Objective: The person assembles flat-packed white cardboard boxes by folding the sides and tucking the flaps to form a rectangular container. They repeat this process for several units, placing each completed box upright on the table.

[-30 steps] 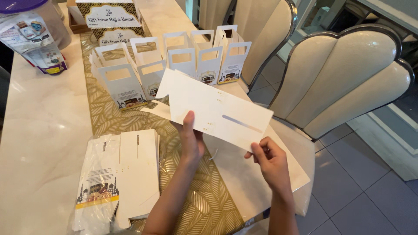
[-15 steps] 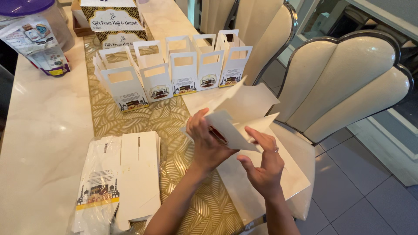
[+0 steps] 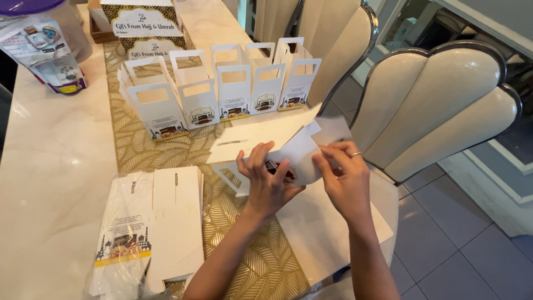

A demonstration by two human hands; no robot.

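1. The left hand (image 3: 266, 186) grips a white card box blank (image 3: 297, 155) from its near side, fingers (image 3: 261, 158) curled over the fold and closed on the card.
2. The right hand (image 3: 345, 176) meets the same blank from the right, its fingers bent and pinching the card's edge; a ring shows on one finger.
3. The blank is half folded and held just above the tabletop (image 3: 50, 166), over the near end of the gold leaf-patterned table runner (image 3: 166, 150). A small dark printed picture shows on it between the two hands, and a flap with a cut-out handle hole sticks out to the left.
4. Beyond the hands, a row of finished white gift boxes (image 3: 233, 91) with handle cut-outs stands upright across the runner.
5. To the left of the left forearm lies a stack of flat box blanks (image 3: 172, 222), partly in a clear plastic sleeve (image 3: 119, 233).
6. A cream padded chair (image 3: 438, 105) stands just beside the tabletop's right edge, over a grey tiled floor (image 3: 472, 255).
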